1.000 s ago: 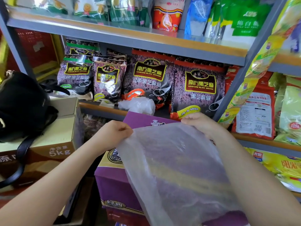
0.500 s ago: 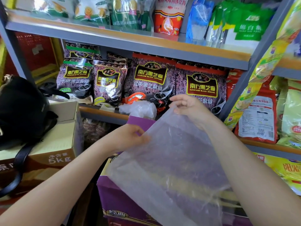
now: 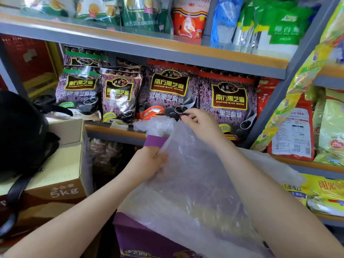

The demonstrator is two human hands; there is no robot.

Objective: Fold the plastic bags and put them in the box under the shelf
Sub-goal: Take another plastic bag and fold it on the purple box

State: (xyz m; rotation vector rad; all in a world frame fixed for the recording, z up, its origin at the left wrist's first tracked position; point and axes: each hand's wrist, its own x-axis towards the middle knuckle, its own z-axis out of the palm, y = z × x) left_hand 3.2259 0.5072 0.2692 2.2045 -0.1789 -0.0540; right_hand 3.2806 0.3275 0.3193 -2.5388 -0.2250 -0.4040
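Note:
A large clear plastic bag [image 3: 188, 187] hangs spread between my hands in front of the shelf. My right hand [image 3: 200, 125] pinches its top corner, raised up by the sesame packets. Lower and to the left, my left hand [image 3: 147, 164] grips the bag's left edge. Beneath the bag stands a purple box [image 3: 141, 237] with one purple flap [image 3: 155, 141] sticking up behind my left hand. A crumpled clear bag [image 3: 155, 125] lies on the shelf edge just beyond that flap.
Purple black-sesame packets [image 3: 167, 94] fill the shelf behind. A brown 5kg carton [image 3: 61, 183] with a black bag [image 3: 20, 131] on it stands at the left. Red and yellow packets [image 3: 296, 135] crowd the right shelves. A grey shelf post [image 3: 279, 94] slants at the right.
My right hand has lifted the bag's top corner up and leftward toward the packets. My left hand has shifted right along the bag's edge, so the bag now hangs slanted.

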